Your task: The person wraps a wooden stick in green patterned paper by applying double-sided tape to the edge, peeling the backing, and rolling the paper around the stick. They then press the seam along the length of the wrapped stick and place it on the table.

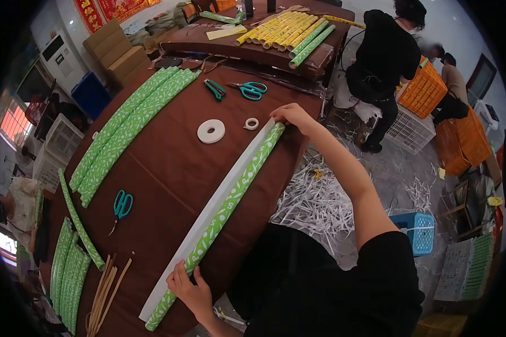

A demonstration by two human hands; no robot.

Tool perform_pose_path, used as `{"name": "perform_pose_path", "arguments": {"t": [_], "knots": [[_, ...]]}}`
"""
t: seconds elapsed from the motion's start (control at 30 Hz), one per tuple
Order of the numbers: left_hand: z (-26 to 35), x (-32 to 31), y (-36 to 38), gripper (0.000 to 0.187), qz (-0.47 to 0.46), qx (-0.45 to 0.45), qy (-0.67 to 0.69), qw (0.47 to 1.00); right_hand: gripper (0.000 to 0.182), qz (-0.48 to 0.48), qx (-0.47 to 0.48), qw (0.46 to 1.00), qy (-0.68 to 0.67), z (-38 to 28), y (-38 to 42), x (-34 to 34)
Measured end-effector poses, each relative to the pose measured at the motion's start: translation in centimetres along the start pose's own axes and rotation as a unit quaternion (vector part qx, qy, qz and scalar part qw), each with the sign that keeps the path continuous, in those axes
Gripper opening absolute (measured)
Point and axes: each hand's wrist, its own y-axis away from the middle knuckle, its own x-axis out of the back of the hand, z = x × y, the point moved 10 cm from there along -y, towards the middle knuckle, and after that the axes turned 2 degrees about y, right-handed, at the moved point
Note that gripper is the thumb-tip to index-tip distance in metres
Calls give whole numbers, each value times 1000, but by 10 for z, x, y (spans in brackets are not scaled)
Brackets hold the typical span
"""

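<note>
A long roll of green patterned wrapping paper (222,212) lies slantwise on the brown-covered table, a white strip of its sheet (194,235) showing along the far side. Near its lower end, my left hand (190,287) grips across the roll, fingers over the top and thumb on the near side. At the upper end, my right hand (293,117) pinches the paper edge and the roll's tip. Beyond the roll lie a large white tape roll (211,131) and a smaller tape roll (251,123). Teal-handled scissors (253,90) and a teal utility knife (214,89) sit farther back.
Green rolls (132,126) lie at the table's far side, with more green rolls (67,275), scissors (122,206) and thin brown strips (102,292) at left. Yellow rolls (281,31) fill another table. Paper shreds (315,196) cover the floor; a person (379,56) sits near orange crates (421,87).
</note>
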Motion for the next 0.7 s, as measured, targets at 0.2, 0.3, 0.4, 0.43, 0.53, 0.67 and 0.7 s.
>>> {"name": "perform_pose_path", "arguments": {"t": [0.2,0.3,0.4,0.43,0.53,0.67,0.7], "knots": [[1,0,0,36,3,-4,-6,1000,23,-42,32,998,-16,2,-3,-1],[1,1,-1,35,4,-5,-7,1000,21,-41,26,999,1,2,-2,-1],[0,0,0,35,5,-4,-12,1000,20,-55,25,998,-12,4,-4,-2],[0,0,0,35,5,-5,-12,1000,20,-54,25,998,-12,3,-3,-1],[-2,-1,0,35,3,4,-15,1000,19,-59,29,998,0,0,-2,-2],[-1,-1,0,35,2,-1,-12,1000,18,-56,25,998,6,3,-4,-2],[-1,-1,0,35,2,-3,-12,1000,18,-57,26,998,4,3,-5,-2]]}}
